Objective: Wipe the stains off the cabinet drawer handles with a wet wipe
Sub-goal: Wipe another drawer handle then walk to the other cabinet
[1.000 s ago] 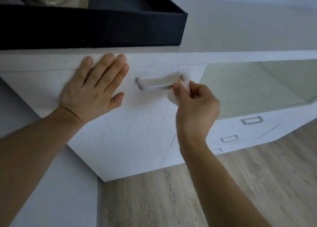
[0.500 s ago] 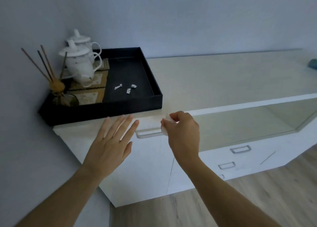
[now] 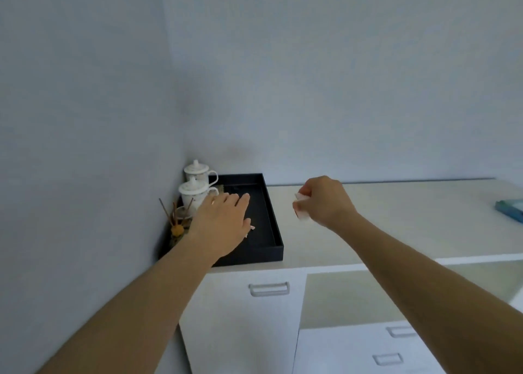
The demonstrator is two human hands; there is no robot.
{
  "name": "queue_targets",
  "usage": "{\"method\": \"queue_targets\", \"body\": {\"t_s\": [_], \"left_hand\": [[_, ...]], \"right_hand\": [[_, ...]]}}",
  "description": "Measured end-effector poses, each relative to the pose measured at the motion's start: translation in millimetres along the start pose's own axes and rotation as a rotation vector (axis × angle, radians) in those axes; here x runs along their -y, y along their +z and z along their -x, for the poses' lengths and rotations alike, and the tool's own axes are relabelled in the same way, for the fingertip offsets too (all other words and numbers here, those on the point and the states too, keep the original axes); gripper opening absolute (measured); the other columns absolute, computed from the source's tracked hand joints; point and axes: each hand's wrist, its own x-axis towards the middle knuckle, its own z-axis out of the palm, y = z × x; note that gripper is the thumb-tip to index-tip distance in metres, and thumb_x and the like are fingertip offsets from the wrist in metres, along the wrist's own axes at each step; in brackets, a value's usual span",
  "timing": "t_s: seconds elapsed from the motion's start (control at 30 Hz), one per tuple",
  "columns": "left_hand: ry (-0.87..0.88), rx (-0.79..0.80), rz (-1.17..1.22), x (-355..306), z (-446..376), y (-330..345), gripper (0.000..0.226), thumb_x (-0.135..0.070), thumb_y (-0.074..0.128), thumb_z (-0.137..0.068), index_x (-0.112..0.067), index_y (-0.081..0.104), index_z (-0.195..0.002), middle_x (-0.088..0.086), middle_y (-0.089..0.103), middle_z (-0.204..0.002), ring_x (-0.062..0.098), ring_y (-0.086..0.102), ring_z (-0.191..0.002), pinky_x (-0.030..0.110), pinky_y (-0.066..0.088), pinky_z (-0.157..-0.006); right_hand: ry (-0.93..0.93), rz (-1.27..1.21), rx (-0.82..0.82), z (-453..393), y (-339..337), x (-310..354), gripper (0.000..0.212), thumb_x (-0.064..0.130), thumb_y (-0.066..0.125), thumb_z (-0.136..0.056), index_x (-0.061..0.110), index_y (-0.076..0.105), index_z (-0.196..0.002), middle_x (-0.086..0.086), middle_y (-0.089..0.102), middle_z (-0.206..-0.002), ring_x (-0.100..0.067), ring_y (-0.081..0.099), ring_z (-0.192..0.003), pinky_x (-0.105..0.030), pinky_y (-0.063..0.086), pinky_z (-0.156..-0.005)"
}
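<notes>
A white cabinet [image 3: 246, 331] stands in the room's corner, and its top drawer carries a silver bar handle [image 3: 268, 288]. Two smaller drawer handles [image 3: 402, 331] [image 3: 387, 359] show at the lower right. My right hand [image 3: 322, 202] is raised above the cabinet top and pinches a crumpled white wet wipe [image 3: 300, 208]. My left hand [image 3: 223, 221] hovers with straight fingers over the black tray [image 3: 273, 226], holding nothing. Neither hand touches a handle.
Inside the tray at its far left stand two white lidded cups [image 3: 195, 187] and a reed diffuser [image 3: 178, 226]. A blue pack [image 3: 510, 209] lies on the cabinet top at the far right. Grey walls meet behind the tray.
Both hands have lifted off the top drawer front and its handle to above the cabinet top. The view has swung upward toward the wall.
</notes>
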Motion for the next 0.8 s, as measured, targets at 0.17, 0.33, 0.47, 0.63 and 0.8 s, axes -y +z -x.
{"method": "queue_targets", "body": {"t_s": [0.17,0.33,0.47,0.63,0.8], "left_hand": [[-0.092,0.008,-0.036,6,2,-27,0.052,-0.04,0.03,-0.101,-0.018,0.022,-0.148,0.003,0.042,-0.144,0.02,0.037,-0.132,0.038,0.025,-0.111],[-0.186,0.06,-0.114,-5,22,-37,0.049,-0.039,0.029,-0.1,-0.018,0.026,-0.144,0.004,0.044,-0.141,0.021,0.042,-0.127,0.037,0.028,-0.109],[-0.324,0.115,-0.202,-19,40,-54,0.047,-0.038,0.027,-0.101,-0.017,0.026,-0.143,0.003,0.041,-0.143,0.022,0.037,-0.132,0.037,0.024,-0.112],[-0.594,0.194,-0.289,-51,83,-88,0.054,-0.039,0.027,-0.102,-0.015,0.014,-0.149,0.004,0.026,-0.153,0.023,0.018,-0.142,0.038,0.012,-0.117],[-0.8,0.303,-0.376,-94,158,-126,0.056,-0.04,0.026,-0.102,-0.015,0.01,-0.15,0.004,0.02,-0.155,0.022,0.013,-0.144,0.038,0.008,-0.117]], "right_hand": [[-0.135,0.007,0.016,-10,-20,28,0.019,0.011,0.066,-0.081,0.0,0.066,-0.097,-0.017,0.067,-0.099,-0.033,0.065,-0.088,-0.04,0.057,-0.078],[-0.328,0.006,0.108,-16,-17,39,0.015,0.013,0.065,-0.083,0.003,0.066,-0.095,-0.013,0.065,-0.098,-0.028,0.062,-0.088,-0.034,0.051,-0.072],[-0.502,0.004,0.175,-15,-16,38,0.017,0.017,0.065,-0.085,0.007,0.065,-0.099,-0.01,0.063,-0.103,-0.027,0.059,-0.095,-0.031,0.046,-0.073],[-0.757,-0.015,0.329,10,-14,32,0.015,0.016,0.062,-0.087,0.006,0.066,-0.097,-0.011,0.065,-0.097,-0.026,0.061,-0.089,-0.032,0.05,-0.075],[-0.936,-0.085,0.44,60,-23,49,0.013,0.015,0.063,-0.085,0.005,0.066,-0.092,-0.011,0.067,-0.096,-0.029,0.062,-0.089,-0.036,0.052,-0.076]]}}
